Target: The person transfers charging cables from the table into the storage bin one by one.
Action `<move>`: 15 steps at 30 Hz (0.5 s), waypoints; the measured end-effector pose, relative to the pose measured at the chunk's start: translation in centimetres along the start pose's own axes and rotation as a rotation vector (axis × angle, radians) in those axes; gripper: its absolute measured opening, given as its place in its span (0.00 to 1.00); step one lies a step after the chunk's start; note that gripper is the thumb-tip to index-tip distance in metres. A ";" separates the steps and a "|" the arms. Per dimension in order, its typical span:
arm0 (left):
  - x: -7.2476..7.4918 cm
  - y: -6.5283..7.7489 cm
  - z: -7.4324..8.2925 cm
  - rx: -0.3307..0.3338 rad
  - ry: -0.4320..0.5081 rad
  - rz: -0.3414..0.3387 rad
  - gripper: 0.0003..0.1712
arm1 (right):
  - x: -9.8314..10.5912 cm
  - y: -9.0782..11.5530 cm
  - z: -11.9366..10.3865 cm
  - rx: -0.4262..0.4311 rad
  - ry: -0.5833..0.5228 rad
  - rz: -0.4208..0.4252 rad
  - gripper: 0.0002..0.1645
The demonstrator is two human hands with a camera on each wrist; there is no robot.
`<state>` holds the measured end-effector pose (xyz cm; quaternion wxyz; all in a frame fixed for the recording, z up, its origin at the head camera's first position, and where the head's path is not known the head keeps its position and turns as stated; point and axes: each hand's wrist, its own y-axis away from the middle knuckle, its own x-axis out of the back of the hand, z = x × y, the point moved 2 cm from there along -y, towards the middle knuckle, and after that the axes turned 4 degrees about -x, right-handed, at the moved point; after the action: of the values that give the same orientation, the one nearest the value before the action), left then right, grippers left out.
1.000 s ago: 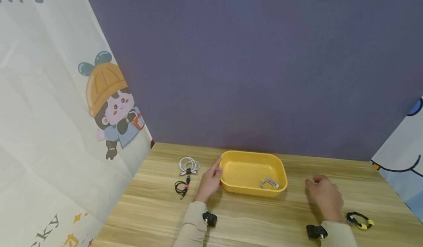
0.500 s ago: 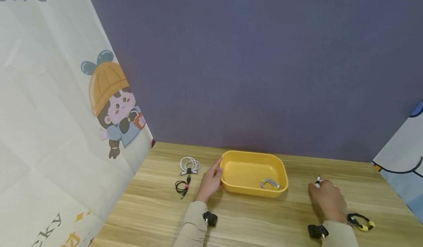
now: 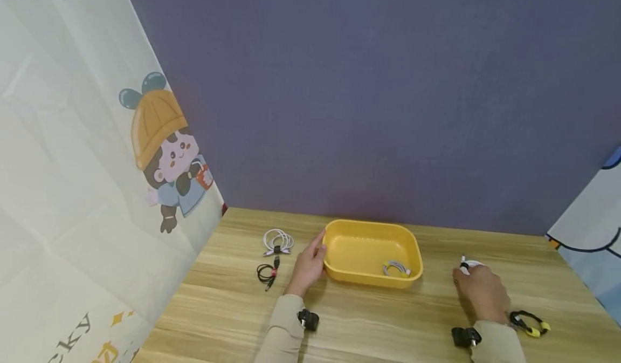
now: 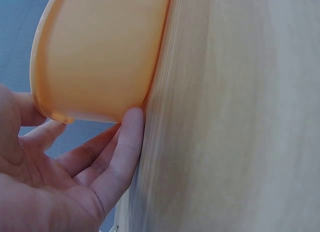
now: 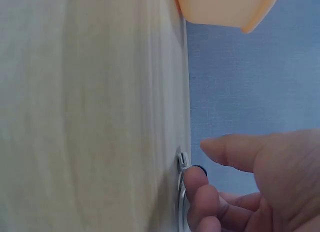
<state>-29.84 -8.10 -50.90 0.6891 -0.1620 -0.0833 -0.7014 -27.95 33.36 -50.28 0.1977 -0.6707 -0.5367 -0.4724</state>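
a blue-grey wall [image 3: 368,93] behind a wood-grain table [image 3: 213,320] — a white, cartoon-printed sheet [image 3: 63,174] at left

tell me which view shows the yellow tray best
The head view: it shows the yellow tray nearly whole, with the gray cable inside. The left wrist view shows only part of its outside, close up; the right wrist view, a piece at the frame's top.

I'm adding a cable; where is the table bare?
Bare: near middle, between left sleeve and right sleeve; also between yellow tray and right hand. Crowded: far left, with white cable, black cable and left hand; near right, by the yellow-tied cable.
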 end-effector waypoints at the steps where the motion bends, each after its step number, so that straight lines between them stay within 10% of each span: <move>1: 0.0 0.0 0.0 -0.001 0.001 0.001 0.27 | 0.0 -0.1 0.0 0.000 0.007 -0.003 0.27; 15: 0.1 0.0 0.1 0.008 0.009 -0.003 0.27 | -0.2 -0.5 0.4 -0.037 0.023 -0.020 0.33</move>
<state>-29.83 -8.15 -50.76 0.6891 -0.1559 -0.0832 -0.7028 -28.25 33.76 -50.73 0.1865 -0.6632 -0.5322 -0.4920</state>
